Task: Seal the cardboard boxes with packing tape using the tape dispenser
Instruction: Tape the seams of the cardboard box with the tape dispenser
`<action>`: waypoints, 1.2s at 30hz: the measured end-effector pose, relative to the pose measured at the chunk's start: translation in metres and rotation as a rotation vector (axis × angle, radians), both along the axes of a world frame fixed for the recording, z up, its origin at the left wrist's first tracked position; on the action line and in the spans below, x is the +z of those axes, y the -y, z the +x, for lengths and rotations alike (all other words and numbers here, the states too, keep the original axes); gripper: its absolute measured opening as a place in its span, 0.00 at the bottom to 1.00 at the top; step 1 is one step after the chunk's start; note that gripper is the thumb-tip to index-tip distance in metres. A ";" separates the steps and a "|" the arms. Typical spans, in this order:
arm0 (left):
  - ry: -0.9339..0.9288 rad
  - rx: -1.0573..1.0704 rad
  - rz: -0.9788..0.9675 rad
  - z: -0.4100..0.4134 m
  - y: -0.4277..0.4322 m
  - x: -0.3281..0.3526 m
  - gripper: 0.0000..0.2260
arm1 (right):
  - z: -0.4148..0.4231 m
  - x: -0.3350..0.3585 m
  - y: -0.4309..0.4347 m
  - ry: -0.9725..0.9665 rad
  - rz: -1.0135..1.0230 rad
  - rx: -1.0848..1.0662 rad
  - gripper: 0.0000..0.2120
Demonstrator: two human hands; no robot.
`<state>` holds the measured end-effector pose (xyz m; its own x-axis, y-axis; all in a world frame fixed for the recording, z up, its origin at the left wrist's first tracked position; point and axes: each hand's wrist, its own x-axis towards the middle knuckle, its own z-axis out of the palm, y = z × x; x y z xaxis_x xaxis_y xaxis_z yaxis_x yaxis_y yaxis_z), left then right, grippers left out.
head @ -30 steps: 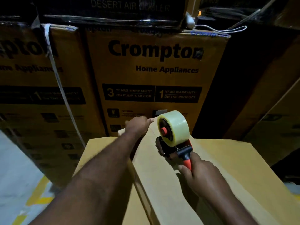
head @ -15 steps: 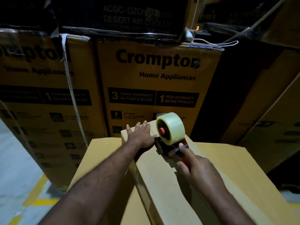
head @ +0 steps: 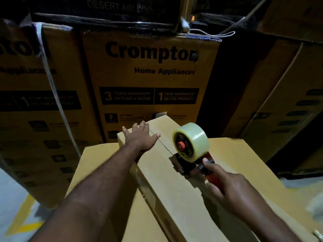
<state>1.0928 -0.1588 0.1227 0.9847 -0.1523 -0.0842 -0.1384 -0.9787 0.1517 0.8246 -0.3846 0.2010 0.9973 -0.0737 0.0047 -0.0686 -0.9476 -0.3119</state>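
Note:
A plain brown cardboard box (head: 162, 179) lies in front of me on a wider flat carton (head: 97, 165). Its top seam runs away from me. My left hand (head: 139, 137) presses flat, fingers spread, on the box's far left top. My right hand (head: 229, 187) grips the red handle of the tape dispenser (head: 190, 154). The dispenser carries a roll of clear tape (head: 194, 140), and its front end rests on the box seam about midway along the top.
Tall yellow Crompton cartons (head: 150, 81) stand stacked close behind the box and to the left, one with a white strap (head: 52, 88). More cartons (head: 286, 105) lean at the right. Grey floor with yellow marks (head: 22, 215) shows at lower left.
The dispenser has been drawn back toward me along the seam from the far end of the box. My left hand has gone from curled at the far edge to flat and spread.

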 end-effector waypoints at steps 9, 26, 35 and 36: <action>0.001 -0.139 -0.064 -0.124 0.022 0.008 0.26 | -0.015 0.006 0.006 -0.003 -0.035 0.011 0.32; -0.151 -0.275 0.086 -0.425 0.192 0.016 0.54 | -0.015 -0.007 0.032 0.146 0.060 0.198 0.27; -0.010 -0.055 -0.011 -0.435 0.195 0.015 0.58 | -0.035 -0.002 0.042 0.131 0.046 0.223 0.26; 0.024 -0.013 -0.012 -0.434 0.194 0.014 0.60 | -0.040 -0.002 0.045 0.138 0.035 0.222 0.26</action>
<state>0.6587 -0.3528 0.1366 0.9844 -0.1661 -0.0586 -0.1550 -0.9749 0.1597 0.7849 -0.4298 0.1988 0.9790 0.1447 0.1434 0.1857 -0.9231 -0.3367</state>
